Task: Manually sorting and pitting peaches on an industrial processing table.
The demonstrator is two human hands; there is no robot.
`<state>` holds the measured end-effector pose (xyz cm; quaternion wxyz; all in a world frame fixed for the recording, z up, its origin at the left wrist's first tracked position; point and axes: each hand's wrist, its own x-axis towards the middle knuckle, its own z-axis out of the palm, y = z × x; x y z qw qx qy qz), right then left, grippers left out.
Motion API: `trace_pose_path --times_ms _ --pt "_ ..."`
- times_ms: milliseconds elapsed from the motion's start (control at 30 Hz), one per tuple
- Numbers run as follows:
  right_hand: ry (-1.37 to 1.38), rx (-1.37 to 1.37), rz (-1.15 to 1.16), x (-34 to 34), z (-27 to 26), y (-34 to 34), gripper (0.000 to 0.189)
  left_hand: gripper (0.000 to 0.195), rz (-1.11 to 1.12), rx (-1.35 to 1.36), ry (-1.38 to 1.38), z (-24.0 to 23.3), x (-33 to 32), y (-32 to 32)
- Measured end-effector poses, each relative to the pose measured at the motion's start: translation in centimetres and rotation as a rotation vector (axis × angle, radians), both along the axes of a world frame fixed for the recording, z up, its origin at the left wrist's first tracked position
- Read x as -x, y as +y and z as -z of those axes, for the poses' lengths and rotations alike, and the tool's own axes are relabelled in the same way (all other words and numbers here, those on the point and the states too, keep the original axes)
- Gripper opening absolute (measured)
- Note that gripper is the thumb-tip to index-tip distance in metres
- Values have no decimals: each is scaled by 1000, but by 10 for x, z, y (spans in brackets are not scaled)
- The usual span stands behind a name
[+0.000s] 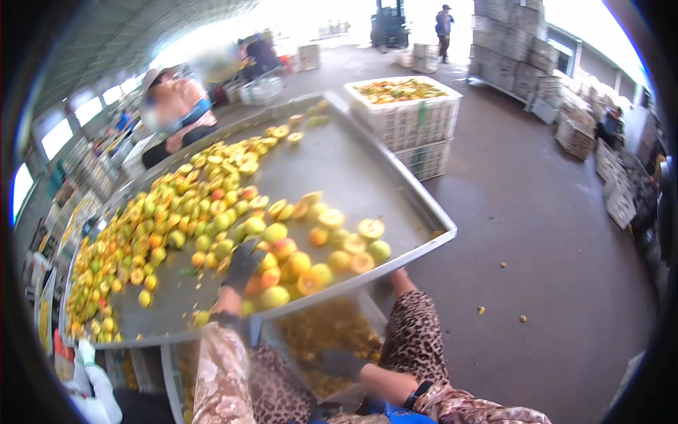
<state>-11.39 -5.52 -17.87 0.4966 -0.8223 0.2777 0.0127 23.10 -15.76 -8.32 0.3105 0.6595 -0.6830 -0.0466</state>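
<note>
My left hand, in a dark glove, reaches over the metal sorting table and touches a cluster of yellow stone fruit, probably peaches or apricots. Some are halved, with the cut face showing. Fruit hides part of the fingers, so I cannot tell their grip. Below the table's near edge, my right hand, also dark-gloved and blurred, is over a crate of brownish-yellow pieces. What it holds, if anything, is unclear. A larger heap of whole and halved fruit spreads across the table's left side.
Two stacked white crates, the upper full of fruit, stand beyond the table's right rim. A person sits across the table; another person's gloved hand is at the lower left. Fruit bits lie on the floor.
</note>
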Motion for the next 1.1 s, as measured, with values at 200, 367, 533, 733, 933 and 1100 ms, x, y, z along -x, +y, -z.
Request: trace_pose_path --times_ms 200,367,533,733,933,1100 --pt "3 -62 60 15 -41 -15 54 34 -164 -139 279 -12 41 -36" --pt "-212 -139 183 18 -62 -1 54 12 -244 -41 491 -7 28 -16" --pt "-534 -220 416 9 -38 -11 42 23 -339 335 1256 -67 68 67" --pt "-786 -151 439 15 -89 -4 29 35 34 205 1458 -48 143 152" --pt "-717 -132 347 17 -101 12 31 43 -126 94 1717 -58 220 171" --pt "-696 -186 389 14 -85 13 33 41 -141 11 1491 -62 236 173"
